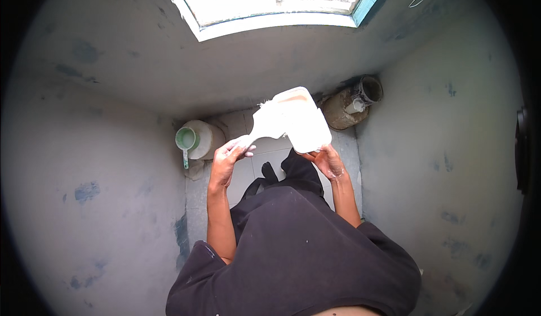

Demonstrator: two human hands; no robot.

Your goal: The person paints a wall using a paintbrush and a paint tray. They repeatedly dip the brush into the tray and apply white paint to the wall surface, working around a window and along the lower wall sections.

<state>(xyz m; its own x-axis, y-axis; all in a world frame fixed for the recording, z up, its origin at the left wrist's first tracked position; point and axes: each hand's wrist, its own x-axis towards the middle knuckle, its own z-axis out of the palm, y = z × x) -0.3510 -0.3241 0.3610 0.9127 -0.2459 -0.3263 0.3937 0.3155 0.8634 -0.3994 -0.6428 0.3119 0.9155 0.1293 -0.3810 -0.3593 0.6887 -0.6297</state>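
Observation:
My left hand (230, 157) is closed on the handle of a wide white paintbrush (267, 122), whose bristle ends stick out ragged at its edges. The brush lies against the left side of a white, paint-coated plastic tray (310, 128), so bright that the border between the two is hard to tell. My right hand (327, 159) grips the near right edge of this tray, with some fingers hidden beneath it. White smears mark the left fingers and the right wrist. Both hands are in front of my body, above the tiled floor.
A green dipper (186, 140) sits on a pale bucket (216, 137) at the left corner. In the right corner are a brown-stained container (336, 106) and a dirty dark-mouthed pot (372, 89). Patchy walls stand close on both sides; a window frame (279, 20) is ahead.

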